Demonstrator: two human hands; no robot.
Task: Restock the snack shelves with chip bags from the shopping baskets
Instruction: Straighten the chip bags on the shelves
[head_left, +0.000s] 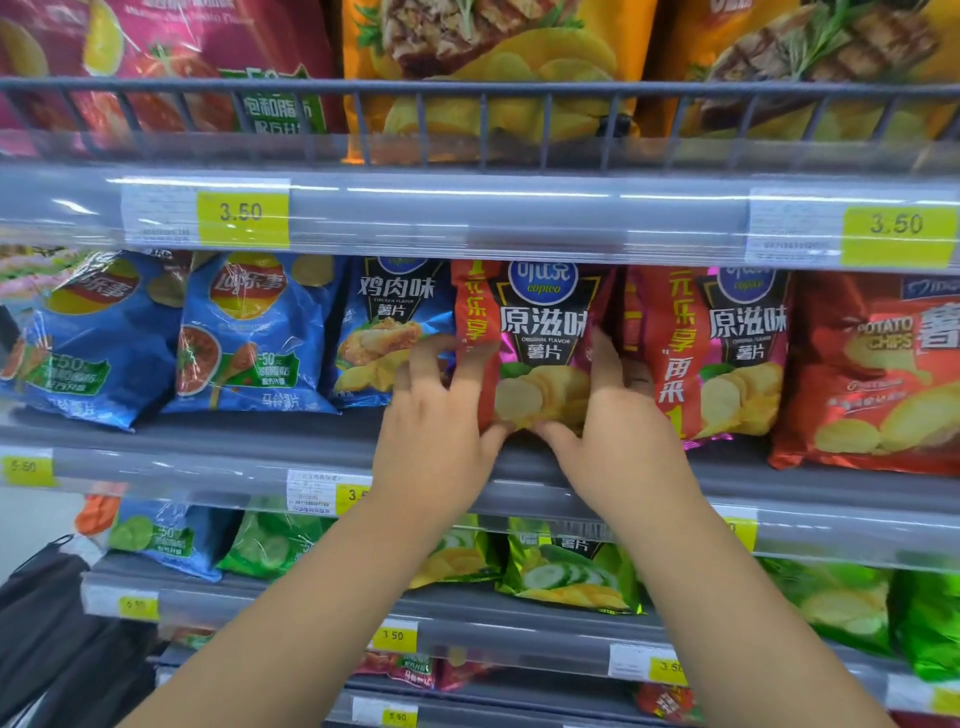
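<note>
**A:** Where are your fingers rn?

**B:** Both sets are on the red chip bag (540, 332). On my left hand (441, 415) the fingers (431, 358) curl over the bag's left edge, thumb tucked under the bottom corner. My right hand (618, 421) mirrors that on the right edge, thumb under the bottom too. So both are gripping it, nothing slack.

**A:** And the bag itself?

**B:** It's upright on the middle shelf (260, 441), bottom edge near the front lip, top just under the price rail (467, 218) above. It sits betw. the blue chicken-flavour bag (384, 322) on its left and a twin red bag (737, 338) on its right, close against both (tight slot, tbh).

**A:** Which step is that?

**B:** Placing, I'd say: I'm seating this one in its row w/ the same-flavour bags.

**A:** Next?

**B:** Prob. nudge it back off the lip and square it w/ the twin. Then let go on both sides w/o tipping it forward, and go back for another bag. There's a dark shape (52, 623) at lower left that may be a basket, but I can't tell.
</note>
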